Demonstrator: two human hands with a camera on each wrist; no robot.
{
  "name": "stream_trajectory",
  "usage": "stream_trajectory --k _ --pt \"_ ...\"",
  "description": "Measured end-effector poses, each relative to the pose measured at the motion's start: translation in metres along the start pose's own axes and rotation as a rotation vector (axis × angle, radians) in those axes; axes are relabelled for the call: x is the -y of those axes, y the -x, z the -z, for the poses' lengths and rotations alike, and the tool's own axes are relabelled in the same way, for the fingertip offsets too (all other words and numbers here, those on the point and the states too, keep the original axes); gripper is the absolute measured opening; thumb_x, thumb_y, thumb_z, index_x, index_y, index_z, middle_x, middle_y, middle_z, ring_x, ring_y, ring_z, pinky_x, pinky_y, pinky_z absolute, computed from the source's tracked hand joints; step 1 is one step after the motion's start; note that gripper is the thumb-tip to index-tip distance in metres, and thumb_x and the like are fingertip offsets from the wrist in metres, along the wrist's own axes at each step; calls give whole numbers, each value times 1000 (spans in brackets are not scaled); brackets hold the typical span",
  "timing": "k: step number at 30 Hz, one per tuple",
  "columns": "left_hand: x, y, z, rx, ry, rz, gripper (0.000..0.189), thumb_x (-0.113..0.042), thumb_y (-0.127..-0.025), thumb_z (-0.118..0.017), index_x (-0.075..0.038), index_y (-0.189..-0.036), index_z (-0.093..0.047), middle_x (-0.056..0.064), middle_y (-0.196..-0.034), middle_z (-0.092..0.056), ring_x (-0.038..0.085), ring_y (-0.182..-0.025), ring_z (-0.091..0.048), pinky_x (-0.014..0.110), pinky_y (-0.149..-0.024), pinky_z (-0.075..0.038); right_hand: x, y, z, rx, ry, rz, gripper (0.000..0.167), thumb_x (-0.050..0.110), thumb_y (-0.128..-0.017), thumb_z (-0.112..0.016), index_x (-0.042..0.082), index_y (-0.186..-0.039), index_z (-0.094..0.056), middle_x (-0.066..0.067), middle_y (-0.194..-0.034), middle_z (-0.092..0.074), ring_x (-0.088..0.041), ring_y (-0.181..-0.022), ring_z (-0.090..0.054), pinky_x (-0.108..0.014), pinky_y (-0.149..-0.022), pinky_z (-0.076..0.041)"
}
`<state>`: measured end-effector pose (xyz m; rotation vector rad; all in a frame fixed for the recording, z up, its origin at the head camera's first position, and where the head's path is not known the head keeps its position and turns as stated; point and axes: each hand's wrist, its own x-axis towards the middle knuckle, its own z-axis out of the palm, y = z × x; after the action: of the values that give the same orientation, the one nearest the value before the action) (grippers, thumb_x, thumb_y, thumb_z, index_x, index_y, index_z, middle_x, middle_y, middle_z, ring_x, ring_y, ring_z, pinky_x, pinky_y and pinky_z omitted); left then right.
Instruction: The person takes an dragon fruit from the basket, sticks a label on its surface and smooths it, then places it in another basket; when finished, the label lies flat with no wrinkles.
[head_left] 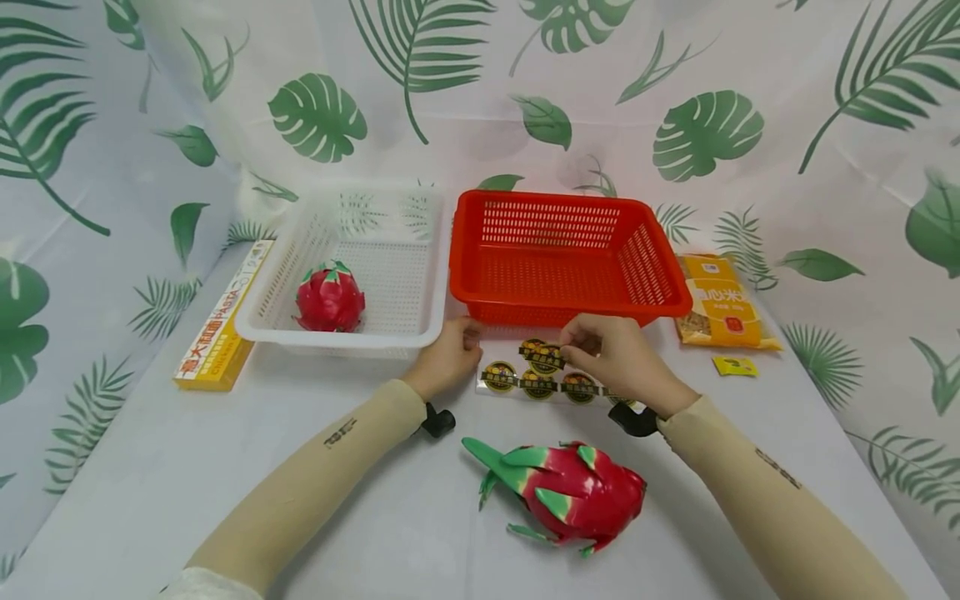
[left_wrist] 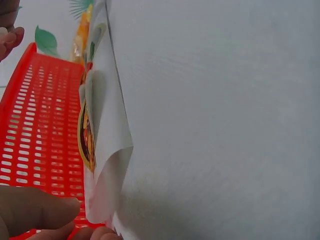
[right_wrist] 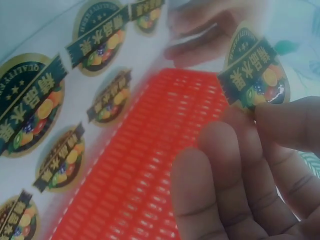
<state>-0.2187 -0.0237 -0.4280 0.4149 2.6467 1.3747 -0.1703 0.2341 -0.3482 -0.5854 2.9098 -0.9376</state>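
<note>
My right hand [head_left: 618, 358] pinches a round black-and-gold fruit sticker [right_wrist: 257, 75] between thumb and index finger. The sticker stands clear of its backing in the right wrist view. My left hand [head_left: 448, 358] holds the left end of the white sticker sheet [left_wrist: 107, 110], its thumb and fingertips at the sheet's corner. Several more stickers [right_wrist: 35, 102] remain on that sheet, printed with fruit and a dark banner. Nearer the body, a red dragon fruit [head_left: 581, 492] with green scales lies on its side on the table.
Behind the left hand stands a white basket [head_left: 337, 339] with another dragon fruit [head_left: 330, 298] inside. Beside it is a red basket [head_left: 570, 312]. A yellow pasta box [head_left: 225, 321] lies at the left; an orange food bag [head_left: 723, 304] and small yellow packet [head_left: 735, 366] lie at the right.
</note>
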Motion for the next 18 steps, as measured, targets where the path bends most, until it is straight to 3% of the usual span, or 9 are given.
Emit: stream_trajectory --k 4,8,11,15,18 --pt "-6 8 2 23 -86 -36 41 -5 -95 -67 6 -134 -62 22 -126 -69 32 -114 -66 44 -102 -56 -2 9 7 -12 -8 3 7 10 -95 -75 13 -100 -72 -1 -91 -74 -15 -81 -67 -19 -74 -56" --pt "-14 16 4 60 -217 -193 40 -19 -96 -72 1 -131 -67 17 -129 -69 31 -121 -64 45 -107 -53 0 16 13 -12 -26 16 6 10 -94 -76 14 -97 -72 -1 -88 -72 -15 -77 -65 -21 -69 -55" --pt "-26 23 5 99 -207 -284 35 -27 -101 -68 -6 -129 -70 9 -133 -70 28 -126 -63 43 -111 -50 4 21 17 10 -51 20 7 9 -94 -76 14 -95 -71 -1 -86 -71 -16 -76 -63 -22 -67 -55" --pt "-52 35 8 161 -83 -348 26 -33 -105 -61 -12 -113 -75 -1 -108 -74 19 -100 -65 33 -89 -55 9 29 20 33 -73 33 8 7 -93 -76 13 -94 -71 -1 -85 -69 -16 -76 -62 -22 -66 -55" --pt "-71 44 8 204 -60 -434 23 -35 -102 -65 -15 -97 -76 -7 -86 -70 16 -78 -59 24 -69 -48 12 37 22 44 -96 41 9 7 -92 -76 13 -94 -71 0 -84 -68 -14 -76 -62 -22 -66 -55"
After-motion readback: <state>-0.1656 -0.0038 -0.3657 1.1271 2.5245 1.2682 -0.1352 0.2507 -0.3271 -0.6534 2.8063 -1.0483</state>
